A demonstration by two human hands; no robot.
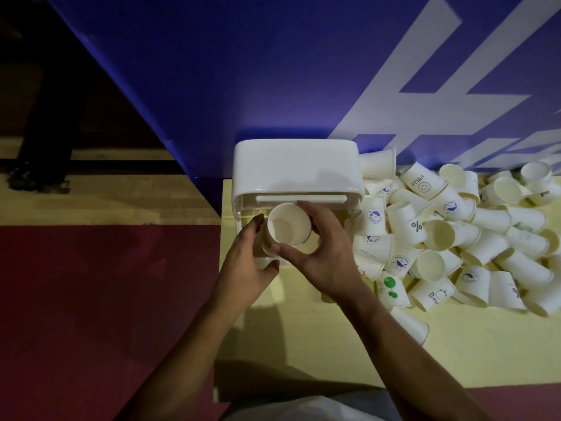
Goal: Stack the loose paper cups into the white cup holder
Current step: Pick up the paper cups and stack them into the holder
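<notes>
Our forearms reach over the pale yellow tabletop to the boxy white plastic cup holder. The right grip pinches the rim of an open-mouthed white paper cup just in front of the holder. The left grip curls round its side. We judge that a hard pinch could buckle the rim, a tilt could jam the cup, and our right wrist might scatter the heap of loose white paper cups alongside.

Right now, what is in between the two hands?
In the head view, a paper cup, open end up, sits between the left hand and right hand.
</notes>
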